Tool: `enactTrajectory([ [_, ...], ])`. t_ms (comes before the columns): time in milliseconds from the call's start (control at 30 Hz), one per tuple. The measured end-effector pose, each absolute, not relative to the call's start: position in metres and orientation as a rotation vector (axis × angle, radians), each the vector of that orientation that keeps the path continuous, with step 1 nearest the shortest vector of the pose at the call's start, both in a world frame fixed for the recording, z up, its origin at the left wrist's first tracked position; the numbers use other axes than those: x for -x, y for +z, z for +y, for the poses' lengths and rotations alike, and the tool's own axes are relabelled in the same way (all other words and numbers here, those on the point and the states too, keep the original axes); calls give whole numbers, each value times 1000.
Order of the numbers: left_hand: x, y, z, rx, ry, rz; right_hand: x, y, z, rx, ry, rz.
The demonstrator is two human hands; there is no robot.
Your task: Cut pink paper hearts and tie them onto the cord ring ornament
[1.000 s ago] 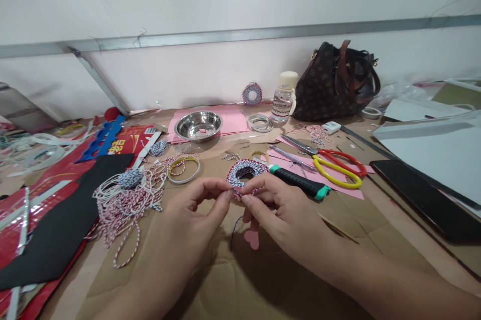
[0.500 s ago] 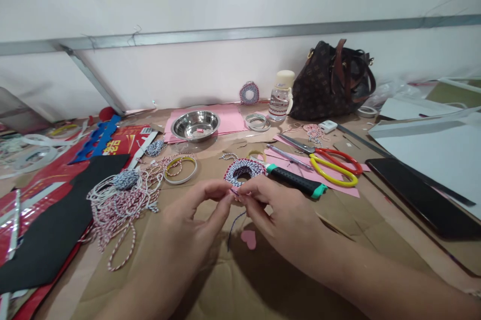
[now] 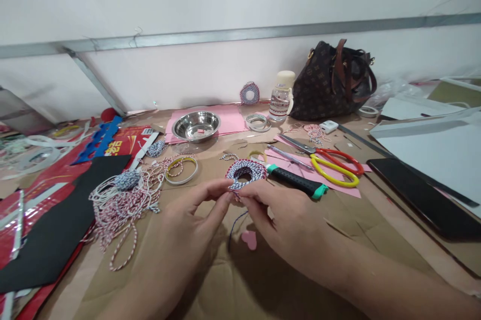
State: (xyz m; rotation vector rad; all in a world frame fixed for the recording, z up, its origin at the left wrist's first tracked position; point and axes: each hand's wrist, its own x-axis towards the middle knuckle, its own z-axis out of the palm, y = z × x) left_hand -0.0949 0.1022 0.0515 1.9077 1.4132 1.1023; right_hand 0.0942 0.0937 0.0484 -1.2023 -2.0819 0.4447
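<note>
Twine-wrapped ring (image 3: 245, 174) sits at 12 o'clock from both hands, round so no long axis, face tilted toward cam. L hand (image 3: 191, 222) and R hand (image 3: 291, 227) about equally near, fingertips (image 3: 229, 199) pinched closed at ring's 6 o'clock rim. Dark thread (image 3: 233, 230) hangs toward 6 o'clock.

Left hand (image 3: 195, 225) and right hand (image 3: 289, 225) hide the lower part of the twine ring (image 3: 245, 172). What the fingers (image 3: 227, 199) pinch there is too small to tell. Left forearm (image 3: 146, 297) cut off by the bottom edge, right forearm (image 3: 398, 285) by bottom and right edges. Black sheet (image 3: 48, 235) runs off the left edge, black slab (image 3: 421, 197) off the right. Pink bit (image 3: 199, 131) in the steel bowl (image 3: 196, 113): too small to identify.
</note>
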Motion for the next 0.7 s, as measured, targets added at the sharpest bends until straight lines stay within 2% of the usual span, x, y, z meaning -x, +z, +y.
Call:
enactTrajectory([
  [533, 93, 64, 99, -1823, 1032, 1399, -95, 46, 94, 1219, 481, -2046],
  [700, 95, 54, 104, -1864, 1043, 1391, -95, 47, 94, 1245, 468, -2086],
])
